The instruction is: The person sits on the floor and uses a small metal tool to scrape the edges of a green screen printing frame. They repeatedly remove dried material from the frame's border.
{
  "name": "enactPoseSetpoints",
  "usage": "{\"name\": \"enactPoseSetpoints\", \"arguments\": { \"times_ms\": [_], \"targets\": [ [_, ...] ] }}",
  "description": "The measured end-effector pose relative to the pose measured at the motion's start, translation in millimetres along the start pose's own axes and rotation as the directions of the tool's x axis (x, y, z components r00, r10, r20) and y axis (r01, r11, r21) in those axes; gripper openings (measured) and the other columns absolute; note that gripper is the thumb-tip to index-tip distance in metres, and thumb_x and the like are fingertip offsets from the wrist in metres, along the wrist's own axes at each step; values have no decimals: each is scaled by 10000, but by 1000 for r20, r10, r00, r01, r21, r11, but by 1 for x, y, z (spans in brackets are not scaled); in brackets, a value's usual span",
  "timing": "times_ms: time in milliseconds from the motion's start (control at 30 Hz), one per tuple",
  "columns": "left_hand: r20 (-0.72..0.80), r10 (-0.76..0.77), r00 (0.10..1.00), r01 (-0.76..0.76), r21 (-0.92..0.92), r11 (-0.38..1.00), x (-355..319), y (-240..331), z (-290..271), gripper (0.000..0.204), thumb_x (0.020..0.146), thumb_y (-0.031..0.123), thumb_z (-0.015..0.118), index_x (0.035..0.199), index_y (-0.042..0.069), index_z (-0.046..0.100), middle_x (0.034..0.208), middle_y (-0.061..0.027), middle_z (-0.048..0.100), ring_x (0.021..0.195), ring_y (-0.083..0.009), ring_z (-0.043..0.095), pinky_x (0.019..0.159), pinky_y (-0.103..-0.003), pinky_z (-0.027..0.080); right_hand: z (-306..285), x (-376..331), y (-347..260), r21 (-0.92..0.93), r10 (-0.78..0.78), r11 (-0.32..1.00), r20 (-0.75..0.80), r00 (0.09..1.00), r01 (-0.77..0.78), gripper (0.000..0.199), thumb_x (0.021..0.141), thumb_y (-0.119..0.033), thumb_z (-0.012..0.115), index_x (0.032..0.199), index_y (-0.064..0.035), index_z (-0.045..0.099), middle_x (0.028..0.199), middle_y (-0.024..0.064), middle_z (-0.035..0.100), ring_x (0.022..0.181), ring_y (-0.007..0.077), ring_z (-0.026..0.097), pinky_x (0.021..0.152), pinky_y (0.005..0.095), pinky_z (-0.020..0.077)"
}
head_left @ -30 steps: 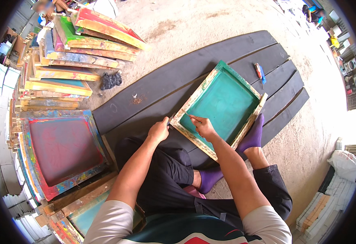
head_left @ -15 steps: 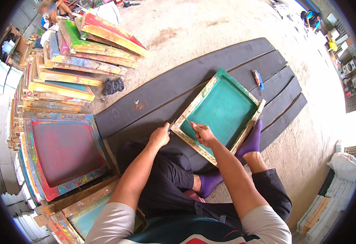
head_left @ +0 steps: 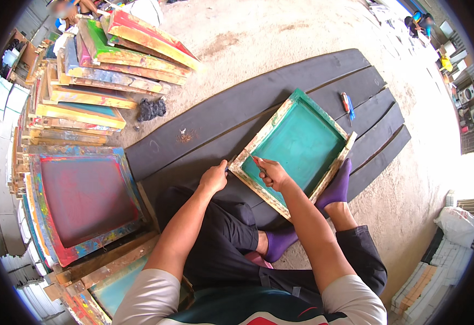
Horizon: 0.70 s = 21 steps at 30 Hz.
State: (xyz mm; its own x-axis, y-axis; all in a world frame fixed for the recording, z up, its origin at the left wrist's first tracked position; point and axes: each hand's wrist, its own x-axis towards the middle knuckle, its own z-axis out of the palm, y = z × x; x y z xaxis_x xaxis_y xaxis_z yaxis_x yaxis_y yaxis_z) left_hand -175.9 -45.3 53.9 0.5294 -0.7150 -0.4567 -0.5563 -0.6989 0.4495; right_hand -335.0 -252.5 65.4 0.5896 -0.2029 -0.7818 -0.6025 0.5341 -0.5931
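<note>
A wooden screen-printing frame (head_left: 264,196) with teal mesh (head_left: 302,146) lies slanted in front of me. Its near left corner sits between my hands. Closed at that corner, my left hand (head_left: 214,177) grips a small dark tool whose kind I cannot make out. Above the mesh beside the same corner, my right hand (head_left: 272,174) is wrapped round a slim red-handled tool (head_left: 256,160); its working end is hard to see. My purple-socked foot (head_left: 337,187) rests against the frame's right side. Beyond that side lies a tool with a red and blue handle (head_left: 347,103).
Black padded strips (head_left: 204,122) lie under the frame. Paint-stained screen frames (head_left: 85,103) are piled at the left, with a grey-meshed one (head_left: 88,197) nearby. A crumpled black bag (head_left: 151,110) lies beside the pile. Other people sit at the far left and far right.
My right hand has shifted slightly down and its fingers have turned round the red-handled tool. The left hand stays at the frame's corner.
</note>
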Motion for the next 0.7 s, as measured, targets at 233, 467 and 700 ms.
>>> {"name": "enactPoseSetpoints", "arguments": {
  "times_ms": [233, 467, 700],
  "targets": [
    [-18, 6, 1000, -6, -18, 1000, 1, 2, -1, 324, 1011, 200, 587, 1292, 64, 503, 1020, -283, 725, 989, -479, 697, 829, -595, 541, 15, -17, 18, -739, -541, 645, -263, 799, 193, 380, 1036, -352, 568, 1376, -220, 674, 1224, 201, 714, 1129, 424, 679, 976, 487, 537],
    [2, 1, 1000, -1, -10, 1000, 2, 6, -4, 306, 1009, 185, 581, 1278, 61, 503, 1032, -284, 722, 995, -479, 695, 831, -597, 539, 14, -14, 11, -797, -635, 558, -228, 738, 233, 352, 1039, -367, 566, 1335, -233, 700, 1110, 219, 742, 1021, 427, 714, 894, 505, 570],
    [36, -20, 999, 20, 0, 1000, 0, 12, -10, 327, 1016, 180, 572, 1315, 64, 507, 1071, -273, 722, 1016, -473, 695, 847, -594, 541, 24, -23, 0, -867, -598, 480, -213, 773, 133, 365, 1045, -321, 540, 1380, -245, 661, 1038, 229, 749, 969, 448, 719, 852, 525, 587]
  ]
}}
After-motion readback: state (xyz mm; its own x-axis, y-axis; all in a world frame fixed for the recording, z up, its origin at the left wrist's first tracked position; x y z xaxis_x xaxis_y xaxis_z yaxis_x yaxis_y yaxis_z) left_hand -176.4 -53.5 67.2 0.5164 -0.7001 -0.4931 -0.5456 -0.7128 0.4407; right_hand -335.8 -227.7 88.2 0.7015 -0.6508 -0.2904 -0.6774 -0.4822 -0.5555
